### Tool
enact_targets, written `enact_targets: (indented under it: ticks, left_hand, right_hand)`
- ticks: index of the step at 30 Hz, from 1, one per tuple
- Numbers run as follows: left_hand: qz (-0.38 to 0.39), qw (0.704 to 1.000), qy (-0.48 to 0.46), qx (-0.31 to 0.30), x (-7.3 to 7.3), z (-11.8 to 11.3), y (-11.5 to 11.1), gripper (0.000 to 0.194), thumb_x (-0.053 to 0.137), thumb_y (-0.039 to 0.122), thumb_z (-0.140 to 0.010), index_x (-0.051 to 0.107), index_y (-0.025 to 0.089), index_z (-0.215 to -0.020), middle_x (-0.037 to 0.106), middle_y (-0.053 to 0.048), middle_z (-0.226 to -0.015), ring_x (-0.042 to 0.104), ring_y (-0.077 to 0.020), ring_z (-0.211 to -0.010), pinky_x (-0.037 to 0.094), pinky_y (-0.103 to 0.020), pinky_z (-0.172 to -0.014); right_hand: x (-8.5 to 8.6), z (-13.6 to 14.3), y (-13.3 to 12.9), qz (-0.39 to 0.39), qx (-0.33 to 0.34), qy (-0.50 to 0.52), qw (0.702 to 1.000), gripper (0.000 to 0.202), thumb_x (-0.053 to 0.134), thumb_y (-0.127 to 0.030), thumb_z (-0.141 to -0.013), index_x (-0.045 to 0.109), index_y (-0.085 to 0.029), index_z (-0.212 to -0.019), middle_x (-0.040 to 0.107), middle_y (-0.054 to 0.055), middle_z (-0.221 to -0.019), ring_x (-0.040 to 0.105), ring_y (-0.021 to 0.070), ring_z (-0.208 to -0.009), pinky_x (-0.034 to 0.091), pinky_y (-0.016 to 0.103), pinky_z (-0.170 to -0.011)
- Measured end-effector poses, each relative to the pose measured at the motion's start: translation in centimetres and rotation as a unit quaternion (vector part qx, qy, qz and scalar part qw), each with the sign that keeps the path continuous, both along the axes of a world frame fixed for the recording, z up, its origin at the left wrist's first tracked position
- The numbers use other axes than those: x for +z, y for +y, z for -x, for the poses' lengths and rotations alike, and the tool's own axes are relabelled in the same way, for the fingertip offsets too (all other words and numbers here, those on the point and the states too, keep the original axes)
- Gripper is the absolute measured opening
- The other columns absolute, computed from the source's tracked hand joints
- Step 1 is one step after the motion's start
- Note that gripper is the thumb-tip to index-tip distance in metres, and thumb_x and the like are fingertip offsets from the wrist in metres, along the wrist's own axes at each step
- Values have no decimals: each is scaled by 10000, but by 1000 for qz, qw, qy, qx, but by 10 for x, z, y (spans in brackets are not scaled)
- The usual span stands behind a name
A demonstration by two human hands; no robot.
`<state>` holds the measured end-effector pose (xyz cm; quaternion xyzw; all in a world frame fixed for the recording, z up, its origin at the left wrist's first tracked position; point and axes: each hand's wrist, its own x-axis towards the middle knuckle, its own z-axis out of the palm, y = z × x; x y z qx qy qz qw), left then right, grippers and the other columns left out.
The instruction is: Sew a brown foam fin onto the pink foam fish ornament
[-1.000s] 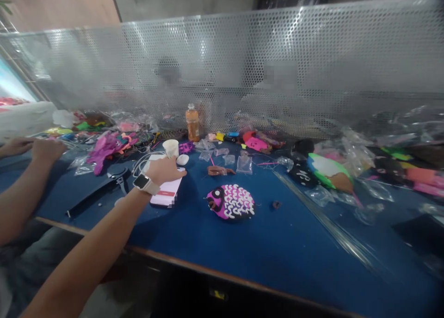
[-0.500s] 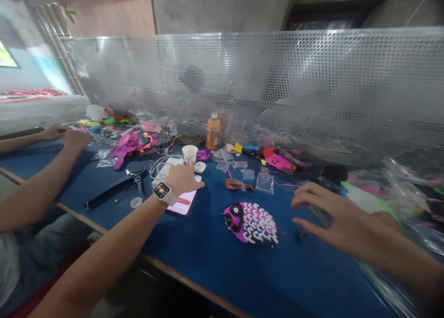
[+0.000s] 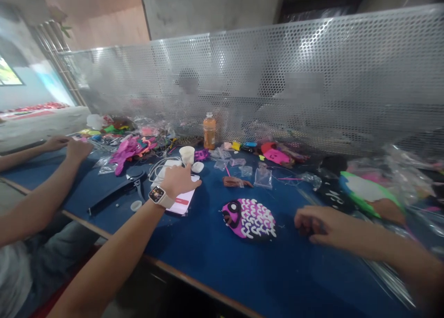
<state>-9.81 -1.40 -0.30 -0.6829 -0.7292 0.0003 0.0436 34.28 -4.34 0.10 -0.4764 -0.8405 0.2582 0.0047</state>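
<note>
My left hand (image 3: 176, 180), with a watch on its wrist, lies over a lit phone (image 3: 180, 208). Its thumb and index finger are stretched apart, the index tip at or just in front of a small white cup (image 3: 187, 154). A round white lid (image 3: 197, 167) lies beside that finger. My right hand (image 3: 314, 223) rests low at the tabletop, fingers curled in; whatever they close on is hidden. Left of it lies a pink and black clay fish (image 3: 249, 219) with rows of white curved scales and a big white eye. A brown clay lump (image 3: 237, 182) sits behind the fish.
Another person's hands (image 3: 74, 147) work at the far left. Pliers (image 3: 138, 181), an orange drink bottle (image 3: 209, 132), a coiled white cable (image 3: 157, 166) and plastic bags (image 3: 263, 177) lie on the blue table (image 3: 208, 258). A perforated metal panel (image 3: 243, 87) stands behind.
My right hand has come down to the table and its spread fingers have curled in. My left hand stays over the phone. The view has tilted slightly.
</note>
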Motion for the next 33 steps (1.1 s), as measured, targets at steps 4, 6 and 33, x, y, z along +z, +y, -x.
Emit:
enact_targets:
  ticks: [4, 6, 33]
  left_hand:
    - [28, 999, 8, -14, -1, 2, -3, 815, 534, 720, -823, 530, 180, -1434, 697, -233, -1238, 615, -456, -1228, 482, -535, -972]
    - [34, 999, 11, -26, 0, 3, -4, 839, 560, 701, -817, 494, 192, -1480, 672, -242, -1296, 586, -458, -1273, 466, -541, -995]
    - [50, 998, 30, -19, -3, 0, -5, 942, 449, 720, -873, 345, 132, -1600, 651, -274, -1350, 532, -480, -1326, 410, -565, -1038]
  right_hand:
    - [11, 11, -5, 60, -5, 1, 998, 157, 625, -191, -805, 686, -246, -939, 725, 34, -929, 621, 209, -804, 498, 320, -716]
    - [16, 15, -7, 65, -14, 4, 998, 133, 628, -208, -812, 677, -240, -932, 725, 40, -920, 624, 213, -803, 494, 324, -717]
    - [18, 18, -9, 71, -25, 23, 997, 120, 647, -218, -769, 674, -209, -886, 688, 54, -826, 612, 208, -739, 495, 338, -673]
